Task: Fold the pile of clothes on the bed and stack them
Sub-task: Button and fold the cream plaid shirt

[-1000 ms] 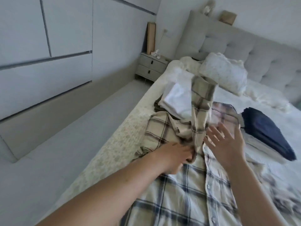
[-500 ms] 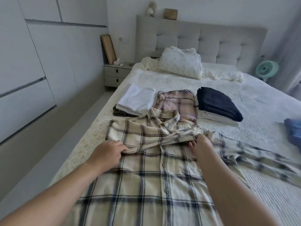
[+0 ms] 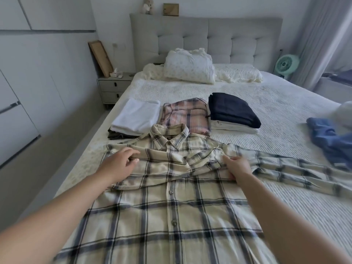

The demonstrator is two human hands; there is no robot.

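A cream plaid shirt (image 3: 171, 210) lies button side up on the bed (image 3: 276, 103), collar away from me. Its left sleeve is folded across the chest. My left hand (image 3: 120, 164) pinches that sleeve near the shoulder. My right hand (image 3: 237, 166) grips the sleeve's cuff end at the shirt's right side. The other sleeve (image 3: 297, 172) stretches out flat to the right. Behind the collar sit three folded stacks: a white garment on an olive one (image 3: 136, 117), a pink plaid shirt (image 3: 185, 115), and a navy garment on a white one (image 3: 232, 109).
A crumpled blue garment (image 3: 329, 140) lies at the bed's right edge. Pillows (image 3: 188, 68) rest against the grey headboard. A nightstand (image 3: 112, 88) stands left of the bed, with wardrobe doors along the left wall. A green fan (image 3: 286, 64) stands at the back right.
A second ago my left hand held the sleeve up in the air; it now lies folded across the chest. Both hands have spread apart along it.
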